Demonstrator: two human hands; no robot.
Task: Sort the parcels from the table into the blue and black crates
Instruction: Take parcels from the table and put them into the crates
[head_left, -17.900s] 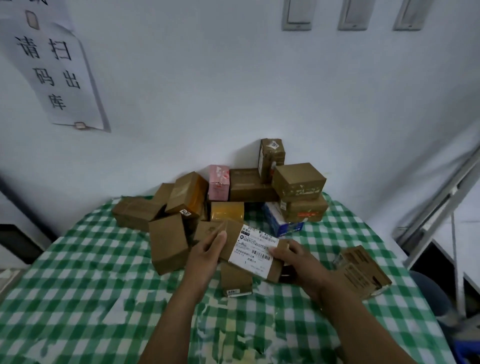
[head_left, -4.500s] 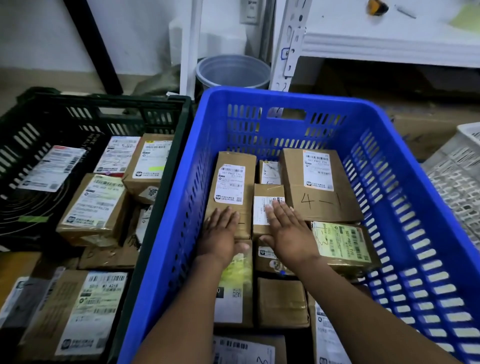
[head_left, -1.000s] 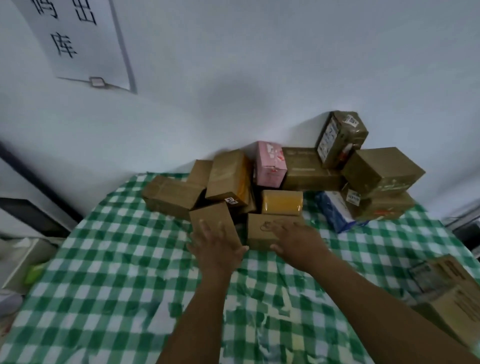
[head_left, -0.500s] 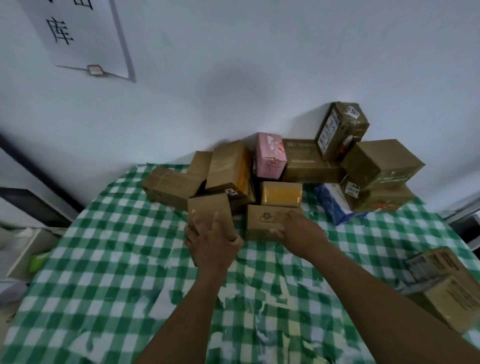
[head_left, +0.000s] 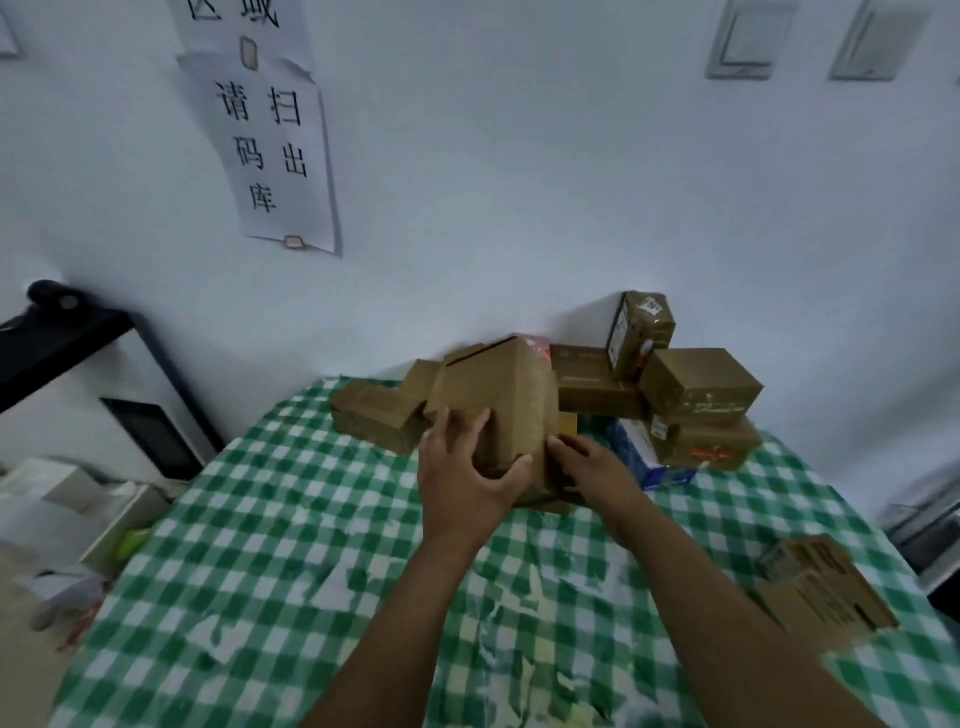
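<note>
Left hand: the left hand (head_left: 467, 475) grips a brown box (head_left: 498, 395) from its near left side, fingers spread up the front face and thumb hooked round the lower corner.
Brown box: it is held off the cloth and tilted, its top leaning away toward the wall, just in front of the pile.
Right hand: the right hand (head_left: 592, 465) lies against the lower right edge of the brown box, thumb touching it. Its fingers curl downward, but whether they hold this box or other cardboard under it cannot be told.
Table: the table (head_left: 311, 519) wears a green-and-white checked cloth, wrinkled near the person.
Pile: the other parcels sit at the far edge against the wall. A long box (head_left: 374, 415) lies at the left, a pink box (head_left: 537, 345) peeks over the brown box, and a flat box (head_left: 592, 389) lies to the right with an upright box (head_left: 641, 327) at its far end.
Right stack: a square box (head_left: 701, 379) rests on a lower box (head_left: 711, 441); a blue box (head_left: 639, 452) sits just beside them on the cloth.
Stray parcel: a printed box (head_left: 821, 587) lies alone near the table's right edge, well apart from the pile.
Wall: a paper notice (head_left: 275, 150) with Chinese characters hangs at the upper left.
</note>
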